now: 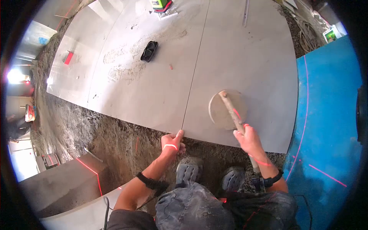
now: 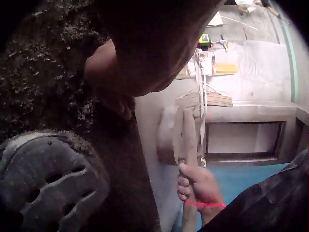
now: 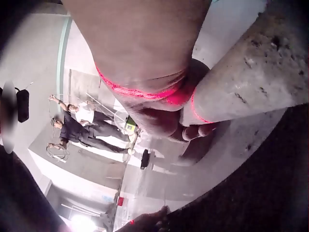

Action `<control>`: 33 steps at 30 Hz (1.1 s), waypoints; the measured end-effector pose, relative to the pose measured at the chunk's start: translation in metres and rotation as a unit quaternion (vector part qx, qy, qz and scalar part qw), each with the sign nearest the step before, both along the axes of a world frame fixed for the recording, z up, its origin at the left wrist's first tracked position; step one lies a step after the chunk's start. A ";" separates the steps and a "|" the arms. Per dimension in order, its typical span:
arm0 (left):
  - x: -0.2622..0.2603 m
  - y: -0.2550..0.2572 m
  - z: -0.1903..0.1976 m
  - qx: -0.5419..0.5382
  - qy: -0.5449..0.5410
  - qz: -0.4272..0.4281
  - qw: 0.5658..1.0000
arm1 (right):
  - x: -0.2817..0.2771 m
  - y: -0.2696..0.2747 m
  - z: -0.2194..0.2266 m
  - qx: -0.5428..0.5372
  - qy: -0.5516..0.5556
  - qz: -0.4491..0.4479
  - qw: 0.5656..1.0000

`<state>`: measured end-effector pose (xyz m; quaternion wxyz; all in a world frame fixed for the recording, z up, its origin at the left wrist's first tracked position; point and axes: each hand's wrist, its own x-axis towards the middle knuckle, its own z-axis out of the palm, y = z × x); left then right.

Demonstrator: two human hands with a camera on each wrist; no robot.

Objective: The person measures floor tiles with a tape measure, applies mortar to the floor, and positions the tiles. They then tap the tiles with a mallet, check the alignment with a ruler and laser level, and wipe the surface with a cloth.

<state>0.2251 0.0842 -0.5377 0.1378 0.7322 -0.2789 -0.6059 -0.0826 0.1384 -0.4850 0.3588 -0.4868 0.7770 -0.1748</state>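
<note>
My right hand (image 1: 251, 141) grips the wooden handle of a mallet (image 1: 230, 105). The mallet's wide, round, pale head is over the right-hand large grey tile (image 1: 264, 69), slightly blurred. In the left wrist view, the right hand (image 2: 199, 186) is wrapped round the handle (image 2: 190, 140). My left hand (image 1: 172, 143) is at the tiles' near edge, where the dark seam (image 1: 194, 69) ends. Its thumb lies along the edge and its other fingers curl below. A second large tile (image 1: 145, 96) adjoins on the left, with dusty footprints.
A black tray (image 1: 149, 51), a red block (image 1: 68, 58) and a green laser level (image 1: 160, 4) are on the tiles. Blue sheeting (image 1: 329, 96) covers the right side. Rough wet mortar (image 1: 126, 142) lies before my shoes (image 1: 189, 170). Two people (image 3: 82, 125) appear in the right wrist view.
</note>
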 end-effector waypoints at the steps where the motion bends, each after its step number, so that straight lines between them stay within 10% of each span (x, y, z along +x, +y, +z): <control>1: 0.001 -0.002 0.003 -0.011 -0.029 -0.060 0.998 | -0.015 0.000 -0.001 0.026 0.013 -0.002 1.000; 7: 0.032 -0.002 0.009 -0.165 -0.148 -0.261 0.939 | -0.112 -0.012 -0.004 -0.001 0.102 -0.061 0.993; 21: 0.169 -0.151 0.109 -0.159 -0.354 -0.361 0.848 | -0.214 -0.061 -0.010 -0.054 0.293 0.054 0.953; 28: 0.289 -0.210 0.100 -0.155 -0.439 -0.296 0.834 | -0.065 -0.198 0.125 -0.160 0.315 0.324 0.878; 33: 0.421 -0.311 0.010 -0.242 -0.449 -0.189 0.839 | 0.173 -0.298 0.098 -0.107 0.140 0.589 0.789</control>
